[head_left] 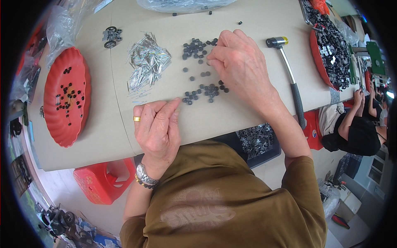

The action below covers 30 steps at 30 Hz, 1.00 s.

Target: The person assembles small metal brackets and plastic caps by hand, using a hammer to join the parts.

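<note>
My left hand [157,126], with a ring and a wristwatch, is over the near part of the table, its thumb and fingers closed together; what they hold, if anything, is too small to make out. Higher up, my right hand [242,60] bends over the small black wheels [192,49] with its fingers pinched; the fingertips partly cover what is there. More loose wheels [211,91] lie between my two hands, several of them flat. Left of them is a heap of thin metal pins [149,62].
A red scalloped dish [51,107] at left holds black wheels, some on pins. A small wheeled chassis [111,37] sits beyond it. At right lie a hammer [293,84] and a red basin [318,56] heaped with dark parts. Another person [351,132] sits far right.
</note>
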Tool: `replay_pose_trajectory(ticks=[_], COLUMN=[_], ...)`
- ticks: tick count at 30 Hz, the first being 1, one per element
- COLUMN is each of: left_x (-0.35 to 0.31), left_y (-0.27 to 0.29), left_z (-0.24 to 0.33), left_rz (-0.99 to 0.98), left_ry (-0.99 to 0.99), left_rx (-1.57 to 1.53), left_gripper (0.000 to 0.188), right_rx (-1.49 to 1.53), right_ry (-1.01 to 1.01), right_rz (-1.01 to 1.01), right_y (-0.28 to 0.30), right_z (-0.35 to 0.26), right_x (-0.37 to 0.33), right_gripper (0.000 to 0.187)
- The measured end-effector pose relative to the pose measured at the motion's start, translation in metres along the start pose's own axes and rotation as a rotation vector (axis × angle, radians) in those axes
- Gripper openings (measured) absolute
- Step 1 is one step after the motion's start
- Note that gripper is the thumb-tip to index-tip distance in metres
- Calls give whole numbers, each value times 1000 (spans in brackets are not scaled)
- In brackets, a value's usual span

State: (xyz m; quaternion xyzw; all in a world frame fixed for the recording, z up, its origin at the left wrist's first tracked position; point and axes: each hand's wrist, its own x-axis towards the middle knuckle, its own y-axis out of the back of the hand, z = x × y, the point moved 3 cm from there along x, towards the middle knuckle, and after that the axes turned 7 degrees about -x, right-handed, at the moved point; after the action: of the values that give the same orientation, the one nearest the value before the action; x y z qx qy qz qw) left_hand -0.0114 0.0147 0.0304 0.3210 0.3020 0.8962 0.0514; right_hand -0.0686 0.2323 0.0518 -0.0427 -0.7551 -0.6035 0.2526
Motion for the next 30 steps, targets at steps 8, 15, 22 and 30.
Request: replay_pose_trajectory(ticks=[8,15,22,30], left_x=[1,1,1,2], left_y=[0,1,1,-1], left_z=[0,1,-1,-2], left_rz=[5,3,9,36], left_ry=[-17,0,-4,-29], left_rx=[-2,-9,-10,-35], left_gripper=[31,30,30,35], right_rx=[85,33,-87,61], right_ry=[96,115,174,195], right_rz=[23,-19,-11,-16], right_y=[-4,-11,-12,-8], right_z=[-7,-7,-9,-18], right_x=[7,12,15,10], right_gripper=[9,7,4,7])
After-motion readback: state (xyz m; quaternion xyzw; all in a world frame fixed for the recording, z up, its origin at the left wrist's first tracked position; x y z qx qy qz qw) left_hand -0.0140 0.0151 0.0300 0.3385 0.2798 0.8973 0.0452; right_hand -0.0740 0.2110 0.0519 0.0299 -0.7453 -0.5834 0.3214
